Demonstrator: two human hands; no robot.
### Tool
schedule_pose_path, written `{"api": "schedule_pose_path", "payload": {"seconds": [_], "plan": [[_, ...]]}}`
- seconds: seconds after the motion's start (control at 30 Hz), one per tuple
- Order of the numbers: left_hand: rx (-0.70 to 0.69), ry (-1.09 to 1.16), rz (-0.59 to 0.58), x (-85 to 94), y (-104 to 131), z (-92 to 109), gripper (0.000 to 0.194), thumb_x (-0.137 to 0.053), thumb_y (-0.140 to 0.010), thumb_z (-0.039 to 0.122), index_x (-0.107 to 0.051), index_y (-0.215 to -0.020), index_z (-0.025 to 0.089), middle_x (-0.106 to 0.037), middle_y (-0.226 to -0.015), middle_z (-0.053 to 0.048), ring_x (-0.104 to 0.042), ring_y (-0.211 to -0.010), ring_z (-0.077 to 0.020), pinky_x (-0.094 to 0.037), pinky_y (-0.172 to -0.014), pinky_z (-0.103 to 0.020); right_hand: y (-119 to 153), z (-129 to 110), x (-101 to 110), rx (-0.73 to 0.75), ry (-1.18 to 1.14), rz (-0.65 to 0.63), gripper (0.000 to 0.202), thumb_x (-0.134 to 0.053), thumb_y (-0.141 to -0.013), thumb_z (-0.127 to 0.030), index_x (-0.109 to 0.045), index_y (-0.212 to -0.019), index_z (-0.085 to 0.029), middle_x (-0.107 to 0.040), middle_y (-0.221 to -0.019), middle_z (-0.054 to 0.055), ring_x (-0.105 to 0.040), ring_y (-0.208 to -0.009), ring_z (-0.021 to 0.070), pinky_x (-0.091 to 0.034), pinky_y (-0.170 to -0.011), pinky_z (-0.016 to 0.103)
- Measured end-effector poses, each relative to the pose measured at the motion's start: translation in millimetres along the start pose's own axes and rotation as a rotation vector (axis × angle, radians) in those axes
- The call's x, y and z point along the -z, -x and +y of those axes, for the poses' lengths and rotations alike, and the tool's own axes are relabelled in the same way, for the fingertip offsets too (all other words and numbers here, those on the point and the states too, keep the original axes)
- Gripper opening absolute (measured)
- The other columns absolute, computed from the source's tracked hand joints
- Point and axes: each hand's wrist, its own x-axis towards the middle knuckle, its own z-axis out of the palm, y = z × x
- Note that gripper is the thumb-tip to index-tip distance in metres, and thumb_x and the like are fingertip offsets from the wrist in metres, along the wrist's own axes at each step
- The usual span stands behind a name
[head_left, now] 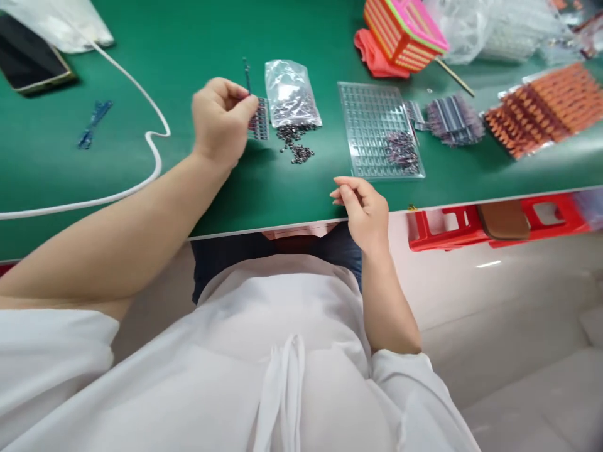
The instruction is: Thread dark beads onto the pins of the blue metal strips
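My left hand point(220, 119) is raised at the left of the small parts, thumb and forefinger pinched on a thin dark strip point(247, 74) that sticks up beyond the fingers. Partly behind those fingers lies a small card with rows of pieces point(260, 120). Just right of it are a clear plastic bag point(289, 94) and a loose pile of small dark metal parts point(299, 152). Near the table's front edge is my right hand point(365, 210), thumb and fingertips pressed together; anything between them is too small to make out. Beyond it lies a clear gridded tray point(370, 132) holding a heap of small parts point(402, 152).
A white cable point(157, 150), blue strips point(95, 124) and a phone point(31, 56) lie at the left. Rightward are a bright basket point(405, 31), a stick point(455, 76), bundled grey strips point(455, 119) and orange-brown cards point(546, 110). Red stools point(447, 229) stand below the table edge.
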Motion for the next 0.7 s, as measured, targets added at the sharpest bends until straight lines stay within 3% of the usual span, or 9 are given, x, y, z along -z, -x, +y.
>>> {"api": "schedule_pose_path", "payload": {"seconds": [0.23, 0.43, 0.7], "plan": [[-0.060, -0.002, 0.030, 1.5, -2, -8, 0.017, -0.066, -0.088, -0.001, -0.057, -0.086, 0.012, -0.053, -0.067, 0.009, -0.048, -0.060, -0.0035, -0.042, -0.058, -0.020, -6, 19, 8, -0.118, -0.426, -0.019, 0.021, -0.058, -0.093, -0.039, -0.066, -0.104, -0.023, -0.072, -0.084, -0.002, -0.066, -0.071, 0.0092, -0.055, -0.070, 0.024], [-0.134, -0.006, 0.025, 5.6, -4, -14, 0.013, -0.069, -0.086, 0.003, -0.059, -0.087, 0.011, -0.055, -0.067, 0.009, -0.049, -0.060, -0.0028, -0.040, -0.056, -0.019, -7, 20, 5, -0.114, -0.468, -0.011, 0.019, -0.061, -0.091, -0.038, -0.066, -0.101, -0.023, -0.072, -0.081, -0.003, -0.065, -0.069, 0.0084, -0.054, -0.067, 0.023], [-0.134, -0.020, 0.031, 3.8, -1, -7, 0.015, -0.069, -0.083, 0.001, -0.059, -0.082, 0.012, -0.053, -0.064, 0.010, -0.046, -0.058, -0.0035, -0.038, -0.056, -0.020, -6, 19, 6, -0.126, -0.444, 0.000, 0.020, -0.062, -0.090, -0.039, -0.067, -0.100, -0.022, -0.072, -0.081, -0.002, -0.065, -0.069, 0.0085, -0.054, -0.069, 0.023]]}}
